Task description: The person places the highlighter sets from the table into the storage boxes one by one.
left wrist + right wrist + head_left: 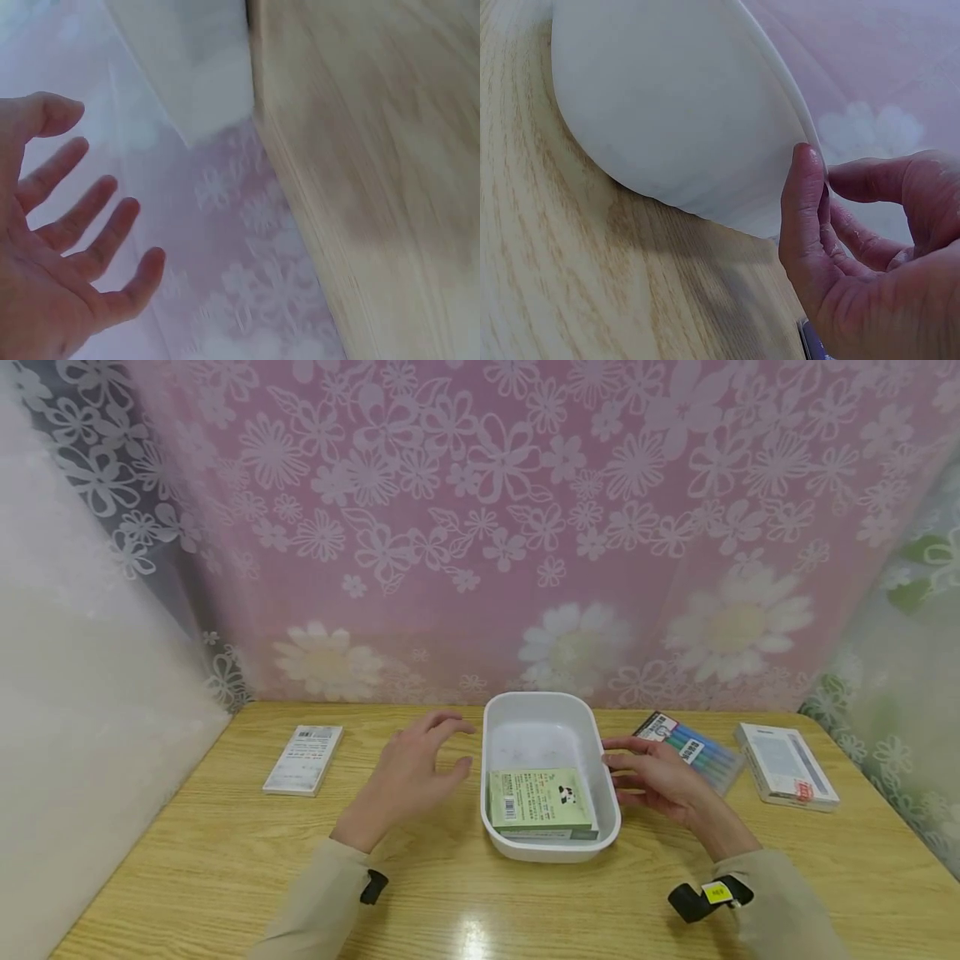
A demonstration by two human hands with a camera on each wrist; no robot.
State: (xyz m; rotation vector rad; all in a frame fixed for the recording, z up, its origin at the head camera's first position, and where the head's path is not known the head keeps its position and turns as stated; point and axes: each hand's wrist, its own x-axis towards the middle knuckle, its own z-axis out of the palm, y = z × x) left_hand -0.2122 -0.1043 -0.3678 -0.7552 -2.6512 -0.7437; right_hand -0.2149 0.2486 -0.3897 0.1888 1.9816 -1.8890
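Note:
A white plastic tub [538, 731] stands on the table, with a green box [542, 802] bearing a panda picture lying in its near part. Another box edge shows beneath the green one. At the tub's right side my right hand [663, 781] pinches the rim; in the right wrist view its fingertips [804, 161] meet the white wall. My left hand [408, 772] hovers left of the tub, a small gap away, fingers spread and bent loosely with nothing held. The left wrist view has this hand [60, 247] apart from the white tub wall [202, 67].
A small white box [303, 762] lies on the left of the wooden table [420, 893]. Right of the tub are a clear pack of coloured pens [701, 752], partly behind the right hand, and a white box [787, 767]. A floral curtain [465, 527] hangs behind.

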